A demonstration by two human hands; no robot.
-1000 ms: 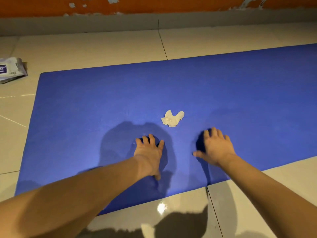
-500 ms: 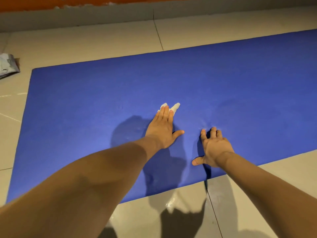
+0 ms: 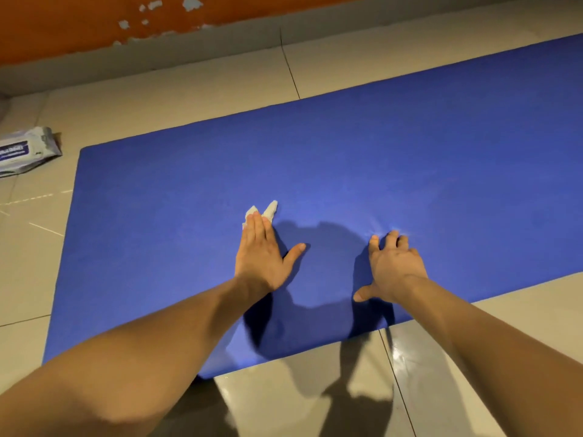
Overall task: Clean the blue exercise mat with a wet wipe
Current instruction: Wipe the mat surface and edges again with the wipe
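The blue exercise mat (image 3: 410,146) lies flat on the tiled floor and runs off the frame to the right. A crumpled white wet wipe (image 3: 268,210) lies on the mat near its middle. My left hand (image 3: 263,257) lies flat with straight fingers pressing on the wipe, so only two white tips stick out past the fingertips. My right hand (image 3: 392,268) presses on the mat to the right of it, fingers spread and slightly bent, and the mat wrinkles a little at the fingertips.
A pack of wet wipes (image 3: 26,151) lies on the floor tiles off the mat's left end. A grey skirting and an orange wall with peeling paint (image 3: 79,23) run along the back. Bare tiles (image 3: 315,402) lie in front of the mat.
My left hand left the mat in front of me and slid forward onto the wipe, covering most of it. My right hand stayed pressed on the mat.
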